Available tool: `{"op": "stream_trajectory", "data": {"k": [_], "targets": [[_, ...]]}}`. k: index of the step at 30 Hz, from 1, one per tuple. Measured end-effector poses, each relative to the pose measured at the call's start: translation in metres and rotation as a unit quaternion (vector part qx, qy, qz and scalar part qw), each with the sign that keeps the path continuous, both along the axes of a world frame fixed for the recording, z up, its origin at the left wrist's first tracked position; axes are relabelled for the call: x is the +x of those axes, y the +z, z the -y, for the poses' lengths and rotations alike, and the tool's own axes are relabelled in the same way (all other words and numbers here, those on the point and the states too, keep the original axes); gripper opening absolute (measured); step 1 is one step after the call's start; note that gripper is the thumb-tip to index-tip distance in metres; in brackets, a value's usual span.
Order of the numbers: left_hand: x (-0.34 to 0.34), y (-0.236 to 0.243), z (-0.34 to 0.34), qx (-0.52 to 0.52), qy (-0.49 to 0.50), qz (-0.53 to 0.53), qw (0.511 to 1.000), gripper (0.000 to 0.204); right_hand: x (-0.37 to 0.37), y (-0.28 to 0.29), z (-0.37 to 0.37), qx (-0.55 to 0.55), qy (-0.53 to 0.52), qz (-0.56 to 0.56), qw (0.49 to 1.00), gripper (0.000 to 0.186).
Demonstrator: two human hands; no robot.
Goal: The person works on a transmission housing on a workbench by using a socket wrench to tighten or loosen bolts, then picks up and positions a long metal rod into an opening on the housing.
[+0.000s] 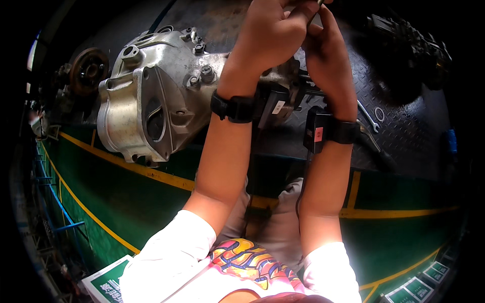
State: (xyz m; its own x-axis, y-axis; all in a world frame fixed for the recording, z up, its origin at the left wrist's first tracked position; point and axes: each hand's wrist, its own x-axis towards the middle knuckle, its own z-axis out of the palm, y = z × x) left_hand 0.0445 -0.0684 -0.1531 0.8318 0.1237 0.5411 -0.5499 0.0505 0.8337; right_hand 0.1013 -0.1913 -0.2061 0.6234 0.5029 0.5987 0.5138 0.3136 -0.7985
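My left hand (277, 31) and my right hand (326, 53) meet at the top edge of the head view, above the far end of a cast-metal gearbox housing (164, 60). Their fingers are closed around a thin metal rod (317, 11), of which only a short length shows; the rest is hidden by the fingers or cut off by the edge. The silvery housing lies on its side, its wide flanged end to the left. My left forearm passes in front of its middle, hiding part of it.
The housing rests on a dark checkered steel bench top (404, 131). Right of my right wrist lie an open-end wrench (369, 117), a metal ring (379, 114) and a dark-handled tool (373, 142). A dark mechanical assembly (411, 48) stands far right, a rusty round disc (89, 71) far left.
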Motion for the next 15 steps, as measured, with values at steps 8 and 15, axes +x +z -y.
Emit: {"op": "stream_trajectory", "data": {"k": [8,15], "targets": [[0.006,-0.010,-0.008,-0.026,0.064,0.041,0.997,0.017,-0.016,0.006,0.001,0.015,0.006,-0.054,0.998,0.057],[-0.008,-0.007,0.006,0.049,0.152,0.072,0.985,0.013,0.000,-0.017,0.002,-0.087,-0.227,0.126,0.962,0.032]]}}
